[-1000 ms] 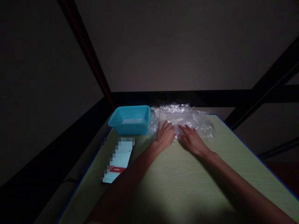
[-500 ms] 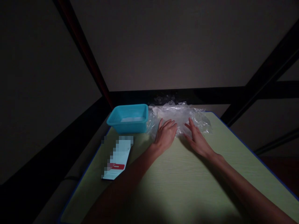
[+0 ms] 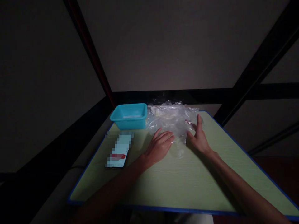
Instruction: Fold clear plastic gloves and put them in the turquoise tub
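Observation:
A crumpled clear plastic bag [image 3: 171,116] lies across the far part of the table, with a thin flap reaching toward me. My left hand [image 3: 160,146] rests palm down at the bag's near left edge, fingers stretched out. To the right, my right hand [image 3: 199,140] is at the bag's near right side, index finger pointing away from me and thumb apart from it. Another fingertip of this hand shows reddish at the plastic, partly covered by it. Neither hand visibly grips the bag, though the undersides of the fingers are hidden.
A blue plastic basin [image 3: 130,125] stands at the far left, beside the bag. Nearer on the left lies a phone [image 3: 122,144] with a lit, blurred screen. The pale green table [image 3: 168,186] has blue edging; a wall [image 3: 168,46] rises behind it.
Both hands have come nearer to me, and a flap of the bag now extends toward me between them. My right index finger has straightened. The view has shifted slightly.

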A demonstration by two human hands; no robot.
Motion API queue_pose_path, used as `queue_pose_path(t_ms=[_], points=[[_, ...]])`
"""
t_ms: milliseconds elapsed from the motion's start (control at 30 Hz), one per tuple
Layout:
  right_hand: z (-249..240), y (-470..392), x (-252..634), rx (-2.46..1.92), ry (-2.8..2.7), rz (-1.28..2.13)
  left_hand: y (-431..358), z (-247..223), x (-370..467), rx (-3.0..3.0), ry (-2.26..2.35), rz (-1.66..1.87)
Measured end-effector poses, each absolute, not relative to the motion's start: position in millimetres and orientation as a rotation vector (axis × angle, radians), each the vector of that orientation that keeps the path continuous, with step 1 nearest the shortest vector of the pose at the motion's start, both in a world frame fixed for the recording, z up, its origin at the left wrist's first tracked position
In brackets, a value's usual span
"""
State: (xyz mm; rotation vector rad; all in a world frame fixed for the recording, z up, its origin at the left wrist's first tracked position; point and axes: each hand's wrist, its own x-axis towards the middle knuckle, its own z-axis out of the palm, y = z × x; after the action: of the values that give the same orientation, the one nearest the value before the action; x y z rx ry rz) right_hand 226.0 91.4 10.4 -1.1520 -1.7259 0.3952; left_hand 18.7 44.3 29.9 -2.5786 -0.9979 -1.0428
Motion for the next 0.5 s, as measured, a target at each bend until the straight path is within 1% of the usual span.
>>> queue_pose_path(t_ms=[167,333,500], points=[[2.0,88.3,229.0,-1.03,-1.708,0.578,26.8,16.3,10.5,-2.616,-0.97,-1.054],[-2.4,88.2,230.1,-0.948,-1.729,0.601,20.6,5.9,7.8,-2.665,-0.952,-1.075],[2.9,83.0,227.8,-0.902,-1.88,0.566,23.1,0.7,6.6,-2.719,-1.019,-1.119]])
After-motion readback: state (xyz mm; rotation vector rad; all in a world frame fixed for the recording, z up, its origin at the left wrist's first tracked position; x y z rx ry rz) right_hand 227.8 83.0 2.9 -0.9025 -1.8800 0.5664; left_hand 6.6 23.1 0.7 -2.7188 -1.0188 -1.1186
